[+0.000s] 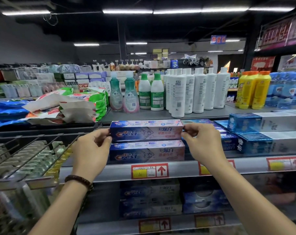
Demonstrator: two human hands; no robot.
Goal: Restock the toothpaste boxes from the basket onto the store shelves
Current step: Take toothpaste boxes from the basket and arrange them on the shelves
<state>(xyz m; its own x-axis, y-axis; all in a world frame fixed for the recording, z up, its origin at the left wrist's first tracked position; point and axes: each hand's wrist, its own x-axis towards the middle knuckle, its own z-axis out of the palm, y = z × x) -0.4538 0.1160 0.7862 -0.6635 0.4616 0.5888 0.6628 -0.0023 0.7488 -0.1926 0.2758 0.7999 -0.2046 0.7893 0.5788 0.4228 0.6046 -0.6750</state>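
Fingers point(105, 139) of the left hand point(91, 150) and the right hand point(203, 141) pinch the two ends of a long blue-and-pink cardboard toothpaste box point(146, 130). It sits on a matching box point(147, 152) on the grey metal shelf point(177, 168). Push it straight back, edges lined up, so the stack does not slip.

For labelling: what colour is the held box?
Blue fading to pink, on the box; head view.

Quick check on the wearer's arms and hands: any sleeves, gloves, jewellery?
Both forearms are bare up to the frame edge, with no sleeves in view. No gloves on either hand. The left hand has a bracelet of dark brown round beads at the wrist. The right hand shows no ring, watch or band.
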